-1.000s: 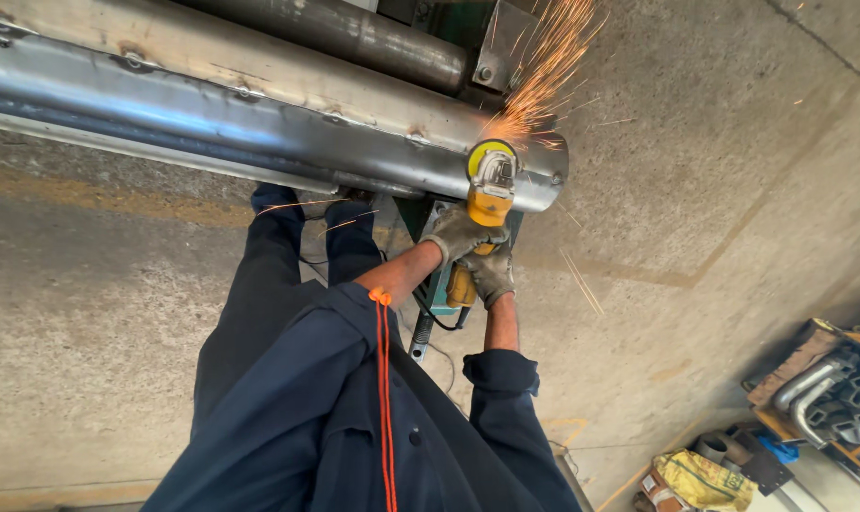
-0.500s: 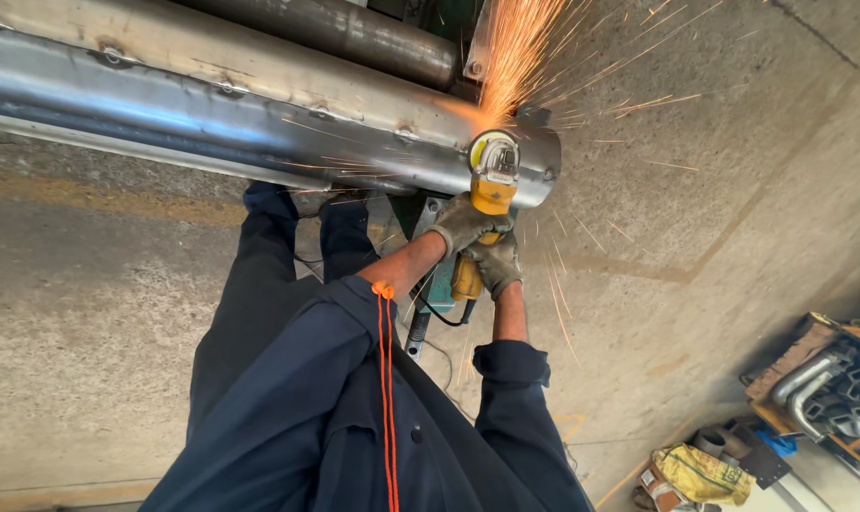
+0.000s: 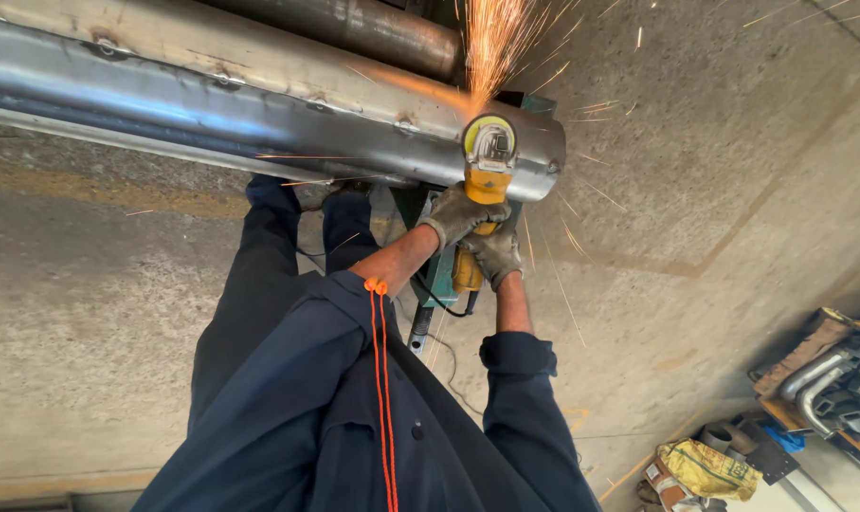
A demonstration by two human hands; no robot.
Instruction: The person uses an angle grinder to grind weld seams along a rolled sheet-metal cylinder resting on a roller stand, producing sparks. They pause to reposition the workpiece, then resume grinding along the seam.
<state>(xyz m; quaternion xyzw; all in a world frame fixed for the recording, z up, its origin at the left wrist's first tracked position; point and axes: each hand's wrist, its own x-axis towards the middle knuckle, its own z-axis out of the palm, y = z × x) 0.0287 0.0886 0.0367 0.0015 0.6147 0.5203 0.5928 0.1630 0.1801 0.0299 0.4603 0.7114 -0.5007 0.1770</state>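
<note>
Grinder: I see one yellow angle grinder [image 3: 487, 166], its guarded head pressed to the near end of the steel pipe [image 3: 259, 109]; I judge it is held nose-down so the disc bites the metal close to the pipe's open end.
Sparks: one orange fan of sparks [image 3: 491, 43] shoots up and away from me, with a few stray streaks falling to the right.
Left hand: my gloved left hand [image 3: 456, 216] is wrapped closed around the grinder body just behind the head, probably to steady it.
Right hand: my gloved right hand [image 3: 494, 254] is clenched round the rear handle, lower down, likely guiding the push.
Pipes: I count two, the bright one being ground and a darker, rustier pipe [image 3: 354, 24] lying behind it.
Clothing: dark blue overalls [image 3: 307, 398], both sleeves pushed back, with one orange cord [image 3: 382, 379] hanging down the front.
Cable: one dark cable [image 3: 444, 308] loops below the handle.
Floor: concrete floor [image 3: 89, 313] beneath; at lower right lie bent grey tubes [image 3: 818, 374] and one yellow sack [image 3: 709, 469].
</note>
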